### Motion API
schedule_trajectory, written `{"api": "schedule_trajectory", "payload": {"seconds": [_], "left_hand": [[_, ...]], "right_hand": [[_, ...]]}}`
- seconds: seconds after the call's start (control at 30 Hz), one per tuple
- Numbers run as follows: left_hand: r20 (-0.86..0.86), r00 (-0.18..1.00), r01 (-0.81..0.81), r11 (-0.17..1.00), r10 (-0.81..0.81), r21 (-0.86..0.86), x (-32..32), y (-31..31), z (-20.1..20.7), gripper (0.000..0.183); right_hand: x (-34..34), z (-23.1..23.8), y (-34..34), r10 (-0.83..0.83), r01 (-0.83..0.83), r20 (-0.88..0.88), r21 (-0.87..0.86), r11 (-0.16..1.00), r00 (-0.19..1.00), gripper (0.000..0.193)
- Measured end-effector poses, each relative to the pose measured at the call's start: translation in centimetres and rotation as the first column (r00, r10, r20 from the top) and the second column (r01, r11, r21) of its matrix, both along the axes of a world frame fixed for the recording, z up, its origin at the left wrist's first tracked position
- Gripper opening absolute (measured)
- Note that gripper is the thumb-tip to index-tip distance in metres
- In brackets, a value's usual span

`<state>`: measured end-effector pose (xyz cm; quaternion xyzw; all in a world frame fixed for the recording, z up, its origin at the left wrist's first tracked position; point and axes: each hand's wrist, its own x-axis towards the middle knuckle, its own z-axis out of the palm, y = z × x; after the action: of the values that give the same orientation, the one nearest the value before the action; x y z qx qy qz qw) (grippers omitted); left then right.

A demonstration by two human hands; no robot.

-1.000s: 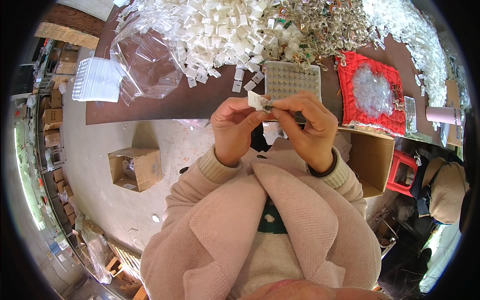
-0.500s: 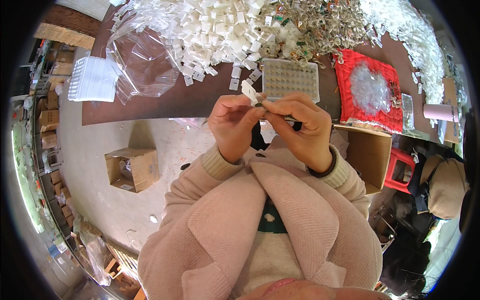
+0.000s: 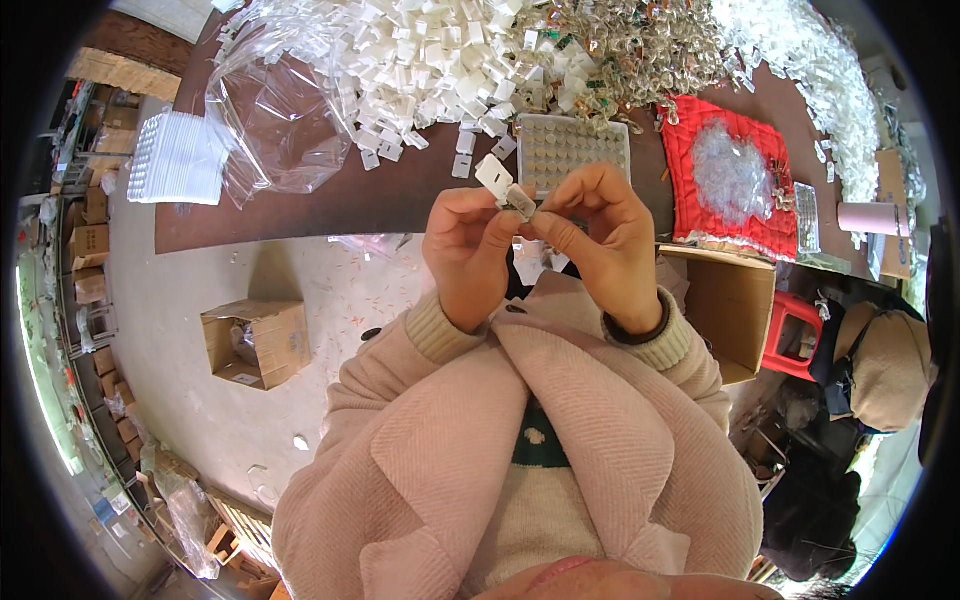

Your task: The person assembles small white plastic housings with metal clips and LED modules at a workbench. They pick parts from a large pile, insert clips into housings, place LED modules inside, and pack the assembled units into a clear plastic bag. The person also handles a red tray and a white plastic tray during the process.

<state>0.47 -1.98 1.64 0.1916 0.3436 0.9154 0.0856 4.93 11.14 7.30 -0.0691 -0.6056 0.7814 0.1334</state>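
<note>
Both hands meet just above the near edge of the brown table, pinching a small plastic piece. My left hand (image 3: 466, 250) grips the small white plastic casing (image 3: 493, 176) between thumb and fingers, its slotted face turned up. Against the casing's lower end sits a small translucent part (image 3: 520, 203). The thumb and forefinger of my right hand (image 3: 606, 250) close on the edge of that part. Fingertips hide how the two pieces join. Just behind the hands lies a shallow clear tray (image 3: 575, 153) with rows of small round pieces.
A heap of white casings (image 3: 430, 60) and a pile of clear parts (image 3: 650, 50) cover the table's far side. Left are a plastic bag (image 3: 275, 135) and stacked white trays (image 3: 178, 160); right, a red cloth (image 3: 690, 215). Cardboard boxes (image 3: 285, 345) and a red stool (image 3: 792, 335) stand below.
The white casing has turned and tilted, showing more of its face and the translucent part below it. My right fingers have shifted slightly at the part's edge. The whole view has moved a little.
</note>
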Motion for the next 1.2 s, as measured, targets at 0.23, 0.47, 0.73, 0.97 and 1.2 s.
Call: {"api": "schedule_trajectory", "payload": {"seconds": [0.23, 0.47, 0.73, 0.97, 1.2], "left_hand": [[0.18, 0.981, 0.069, 0.997, -0.076, 0.04, 0.2, 0.0, -0.7, 0.022], [0.308, 0.935, 0.213, 0.973, -0.176, -0.09, 1.2, 0.7, -1.4, 0.018], [0.376, 0.882, 0.317, 0.948, -0.284, -0.029, 1.1, 1.3, -2.3, 0.017], [0.385, 0.876, 0.324, 0.946, -0.292, -0.019, 0.9, 1.7, -2.2, 0.019], [0.394, 0.851, 0.372, 0.928, -0.347, 0.014, 0.5, 2.1, -2.2, 0.021]], "right_hand": [[1.1, -1.3, -0.5, -0.06, 0.077, -0.056, 0.386, 0.919, 0.997, 0.022], [3.4, -2.1, 0.7, -0.103, 0.236, -0.226, 0.712, 0.662, 0.969, 0.03], [2.6, -4.4, 7.7, -0.342, 0.311, -0.15, 0.817, 0.485, 0.928, 0.021], [1.4, -5.3, 8.4, -0.267, 0.205, -0.099, 0.893, 0.401, 0.958, 0.016], [1.0, -3.2, 7.6, -0.23, 0.184, -0.078, 0.855, 0.484, 0.97, 0.02]]}}
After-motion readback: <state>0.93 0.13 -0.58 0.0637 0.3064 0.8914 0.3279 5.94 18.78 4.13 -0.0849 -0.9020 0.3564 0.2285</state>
